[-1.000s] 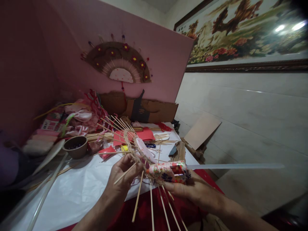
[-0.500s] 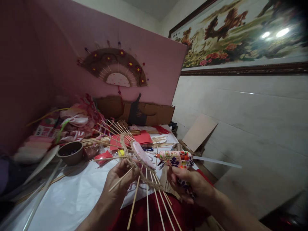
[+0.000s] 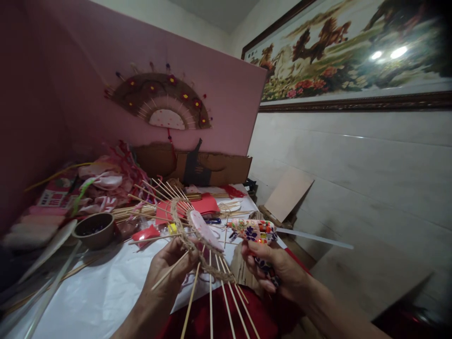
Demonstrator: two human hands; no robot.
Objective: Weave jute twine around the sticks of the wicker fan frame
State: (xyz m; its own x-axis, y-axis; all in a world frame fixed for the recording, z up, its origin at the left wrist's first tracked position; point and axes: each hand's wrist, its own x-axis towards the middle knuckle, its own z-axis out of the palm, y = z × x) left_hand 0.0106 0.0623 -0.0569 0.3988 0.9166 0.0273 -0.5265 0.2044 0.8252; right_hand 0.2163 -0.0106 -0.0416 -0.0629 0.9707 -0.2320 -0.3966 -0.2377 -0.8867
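My left hand (image 3: 174,263) is closed on the lower left edge of a stick frame (image 3: 205,230), which has thin sticks fanning out from a spotted pale half-round centre and a braided twine band across them. My right hand (image 3: 277,266) grips a glue gun (image 3: 254,230) wrapped in floral cloth, a long clear glue stick (image 3: 318,238) jutting from its back. The gun's nozzle points left, a little right of the pale centre. Part of my left fingers is hidden behind the sticks and twine.
A finished-looking fan (image 3: 165,99) hangs on the pink board. On the white-covered table (image 3: 95,292) are a dark bowl (image 3: 95,230), red paper (image 3: 205,204), a yellow-topped item (image 3: 172,229), bundled sticks and piled pink cloth (image 3: 102,181). Cardboard (image 3: 289,194) leans against the right wall.
The view has shifted slightly, so most things appear a little further left. Both hands keep their holds, and the glue gun remains near the stick frame.
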